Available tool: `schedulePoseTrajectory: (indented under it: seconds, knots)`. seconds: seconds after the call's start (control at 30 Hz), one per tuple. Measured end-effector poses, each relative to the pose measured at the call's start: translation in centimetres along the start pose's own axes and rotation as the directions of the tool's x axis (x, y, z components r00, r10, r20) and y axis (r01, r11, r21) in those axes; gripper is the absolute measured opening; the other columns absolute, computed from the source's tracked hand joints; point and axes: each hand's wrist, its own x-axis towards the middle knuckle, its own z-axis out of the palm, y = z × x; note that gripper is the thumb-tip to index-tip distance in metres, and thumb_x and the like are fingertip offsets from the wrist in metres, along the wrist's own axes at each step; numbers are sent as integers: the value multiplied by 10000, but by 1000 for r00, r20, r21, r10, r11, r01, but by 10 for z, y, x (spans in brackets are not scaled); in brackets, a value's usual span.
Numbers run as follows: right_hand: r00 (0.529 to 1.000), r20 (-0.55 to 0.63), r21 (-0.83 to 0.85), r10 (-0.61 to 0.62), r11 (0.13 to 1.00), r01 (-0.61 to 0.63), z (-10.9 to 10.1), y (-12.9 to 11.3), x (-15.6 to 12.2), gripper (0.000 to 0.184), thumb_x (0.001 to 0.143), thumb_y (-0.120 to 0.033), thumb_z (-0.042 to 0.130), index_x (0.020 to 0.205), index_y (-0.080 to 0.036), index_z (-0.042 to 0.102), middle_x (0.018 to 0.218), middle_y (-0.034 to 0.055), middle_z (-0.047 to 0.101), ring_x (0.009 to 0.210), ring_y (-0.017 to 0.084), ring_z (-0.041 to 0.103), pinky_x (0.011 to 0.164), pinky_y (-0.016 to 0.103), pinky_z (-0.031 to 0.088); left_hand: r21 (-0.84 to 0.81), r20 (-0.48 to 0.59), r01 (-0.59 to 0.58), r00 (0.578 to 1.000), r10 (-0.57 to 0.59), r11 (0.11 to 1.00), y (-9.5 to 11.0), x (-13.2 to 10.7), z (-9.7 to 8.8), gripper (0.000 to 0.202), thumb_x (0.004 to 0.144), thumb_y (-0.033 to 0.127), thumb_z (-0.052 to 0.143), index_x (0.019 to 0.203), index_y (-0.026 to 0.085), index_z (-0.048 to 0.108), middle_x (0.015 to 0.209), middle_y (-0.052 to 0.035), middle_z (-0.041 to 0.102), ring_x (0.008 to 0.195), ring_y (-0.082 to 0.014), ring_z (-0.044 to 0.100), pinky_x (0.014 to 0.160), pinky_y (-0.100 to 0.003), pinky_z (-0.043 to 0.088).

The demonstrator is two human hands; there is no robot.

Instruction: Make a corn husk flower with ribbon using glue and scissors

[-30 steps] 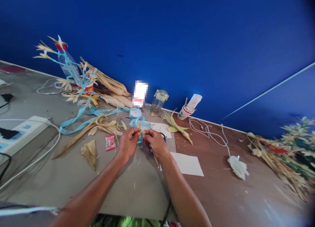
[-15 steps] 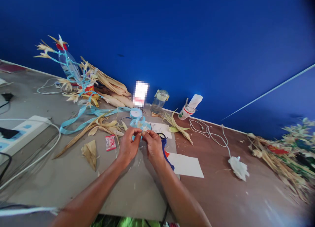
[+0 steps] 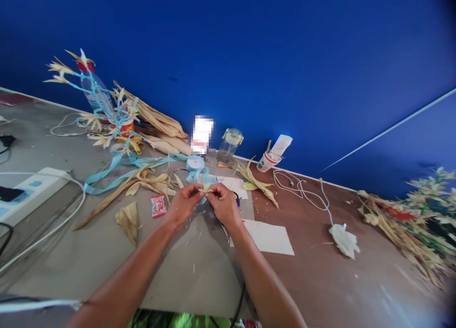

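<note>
Over the middle of the table my left hand (image 3: 183,207) and my right hand (image 3: 225,207) meet, thumbs and fingertips pinching a small pale corn-husk flower (image 3: 206,188) between them. Light-blue ribbon (image 3: 200,174) loops just behind and under the fingers, partly hidden by them. Its roll (image 3: 195,163) lies flat a little farther back. Beside my right hand, a dark-blue scissors handle (image 3: 238,201) shows; the rest is covered by the hand and forearm. Dried husk strips (image 3: 142,177) lie to the left of my left hand, near a pink-and-white packet (image 3: 158,206).
A bottle (image 3: 98,98) and blue-wrapped husk-flower branches (image 3: 123,114) stand back left. A power strip (image 3: 39,190) lies left. Behind are a lidded jar (image 3: 230,146) and paper cup (image 3: 266,162). White paper (image 3: 272,238), a cable (image 3: 302,192) and a husk bundle (image 3: 395,228) lie right.
My hands have tilted and spread the husk flower flatter between the fingertips. My right forearm now covers most of the scissors. The view has shifted slightly.
</note>
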Motion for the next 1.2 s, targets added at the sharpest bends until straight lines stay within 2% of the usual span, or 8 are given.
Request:
schedulePoseTrajectory:
  seconds: [0.1,0.33,0.53,0.8,0.9,1.0,1.1,1.2]
  knots:
    - [998,-7,-108,-66,992,65,-3,-3,1,116,707,-199,614,605,-209,558,773,18,590,754,163,551,724,287,431,18,21,-5,1000,4,1000,1,0,1,237,586,320,772,754,166,708,750,-35,688,749,-181,592,752,-318,449]
    - [992,-76,-302,-101,950,73,-3,-6,-2,75,717,-156,639,655,-198,631,985,62,575,942,200,587,839,329,436,43,14,-34,999,34,998,4,-1,0,207,609,285,748,784,181,713,787,-25,685,761,-170,583,776,-303,430]
    - [989,-83,-392,-123,917,81,1,-11,-6,90,733,-134,638,689,-209,661,1059,63,596,993,219,583,833,350,410,90,70,-121,991,115,989,9,-4,1,176,668,330,728,747,182,673,776,-14,639,781,-162,564,770,-277,427]
    - [981,-143,-468,-129,882,48,-1,-8,-3,78,711,-160,662,741,-230,678,1108,52,641,1028,270,519,866,417,336,-310,-32,-8,999,-2,951,5,2,-3,233,602,294,797,763,187,667,783,-3,662,752,-127,587,753,-259,458]
    - [979,-183,-378,-93,926,18,-6,-5,0,99,686,-144,621,747,-217,646,1060,51,639,1037,260,522,895,418,334,-404,-77,44,994,-82,914,7,4,-5,267,532,259,843,695,171,650,734,12,651,699,-104,586,727,-246,463]
    - [997,-79,-34,-4,999,2,-14,-3,5,55,669,-232,622,713,-209,599,961,39,640,943,223,564,841,359,392,-442,-84,69,989,-118,894,9,5,-8,266,535,237,845,686,167,637,694,20,642,665,-102,590,689,-245,467]
    - [981,167,352,101,923,-155,-20,-3,9,201,713,-405,602,704,-205,593,775,36,644,747,194,575,696,314,425,-467,-58,75,992,-115,881,12,4,-8,252,556,221,836,705,169,639,694,21,648,643,-95,587,655,-233,468]
    - [949,265,416,171,867,-273,-24,-5,11,282,732,-484,586,677,-208,571,568,-10,537,581,152,502,599,280,397,-486,-33,86,993,-116,870,14,4,-9,238,577,201,824,721,168,637,706,17,657,628,-86,583,632,-220,471]
